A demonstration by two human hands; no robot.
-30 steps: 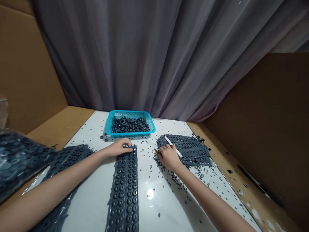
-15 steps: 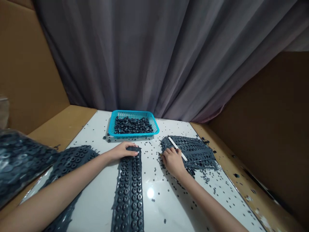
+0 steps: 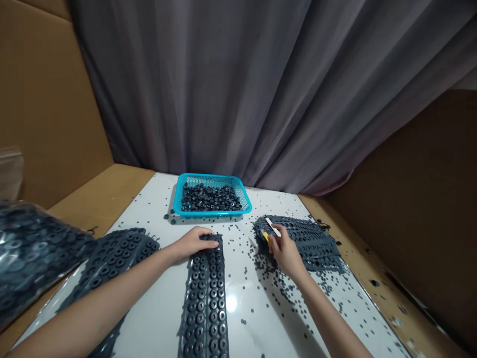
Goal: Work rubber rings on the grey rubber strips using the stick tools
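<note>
A dark rubber sheet strip (image 3: 206, 298), with rows of moulded rings, runs from the near edge up the white table. My left hand (image 3: 196, 243) grips its far end, thumb on top and fingers curled over the edge. To the right, my right hand (image 3: 285, 248) is closed around a small yellow-handled knife (image 3: 266, 237), whose thin pale blade points left. Just behind those fingers, a white stick (image 3: 271, 224) lies on a pile of punched-out rubber sheets (image 3: 313, 241).
A turquoise basket (image 3: 212, 215) full of small black rubber rings stands at the back. More ringed sheets (image 3: 112, 253) lie left, beside a clear bag (image 3: 37, 253) of rubber parts. Tiny black bits litter the white table (image 3: 246, 328). Cardboard walls (image 3: 48, 109) and a grey curtain (image 3: 208, 89) enclose it.
My right hand has lifted slightly and turned, so the yellow handle and the blade now show. The left hand stays at the strip's far end. The whole view has shifted a little.
</note>
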